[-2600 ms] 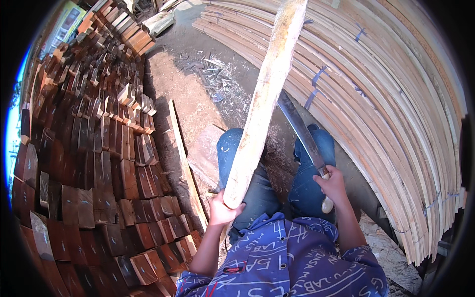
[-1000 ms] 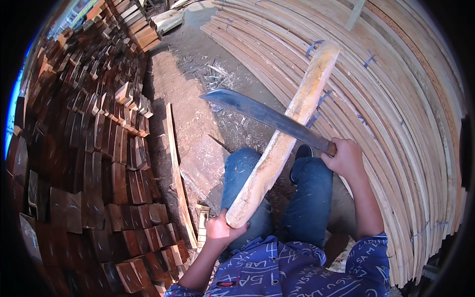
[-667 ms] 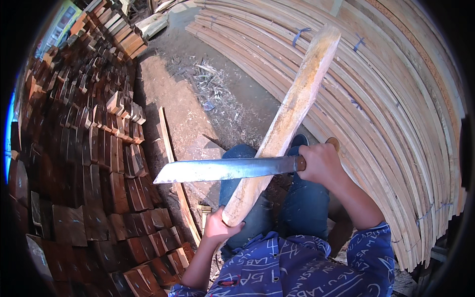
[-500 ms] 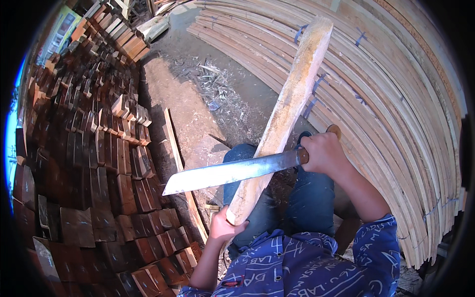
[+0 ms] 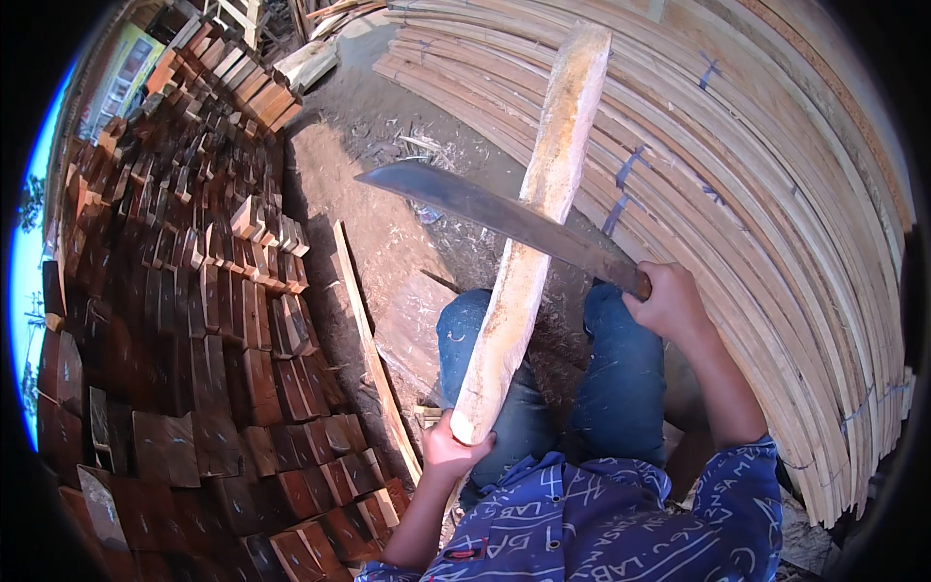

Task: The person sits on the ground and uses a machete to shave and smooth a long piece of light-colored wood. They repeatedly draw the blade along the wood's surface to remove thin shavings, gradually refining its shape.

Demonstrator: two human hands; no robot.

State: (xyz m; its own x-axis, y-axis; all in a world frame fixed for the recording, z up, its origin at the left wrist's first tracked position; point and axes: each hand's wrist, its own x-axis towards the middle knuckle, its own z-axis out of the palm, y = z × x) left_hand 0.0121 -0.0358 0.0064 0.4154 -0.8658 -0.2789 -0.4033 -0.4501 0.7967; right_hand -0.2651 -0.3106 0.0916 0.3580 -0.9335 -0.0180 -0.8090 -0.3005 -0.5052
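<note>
- Wooden billet (image 5: pixel 518 281): one, pale, rough-hewn, with a yellow-brown face; runs aslant from the upper centre of the frame to the lower centre.
- Lettering: white characters and lines printed across the blue shirt (image 5: pixel 621 514), lower edge of the frame; a small dark and red patch on it, too small to read.
- Panel (image 5: pixel 121 78): coloured, upper left; any writing on it too small to make out.
- Marks: short pale-blue strokes on several block faces, left of the frame.
- Left hand (image 5: pixel 452 454): lower centre, forearm rising from the lower edge; fingers clamped round the billet's near end.
- Right hand (image 5: pixel 671 301): right of centre, elbow bent, forearm slanting up and leftward; closed round the handle of a machete.
- Machete (image 5: pixel 485 207): broad dark blade, tip toward the left; crosses in front of the billet above its middle; contact between the two cannot be told.
- Billet relative to grip: nearly all its length extends up and away from the left hand, its far end over the strips; the right hand is apart from it.
- Trousers (image 5: pixel 621 388): blue, knees either side of centre.
- Dark-brown blocks (image 5: pixel 194 364): stacked in rows, left.
- Pale strips (image 5: pixel 756 272): long, bundled, right, with blue ties (image 5: pixel 630 167).
- Loose strip (image 5: pixel 364 330): on the ground, beside the blocks.
</note>
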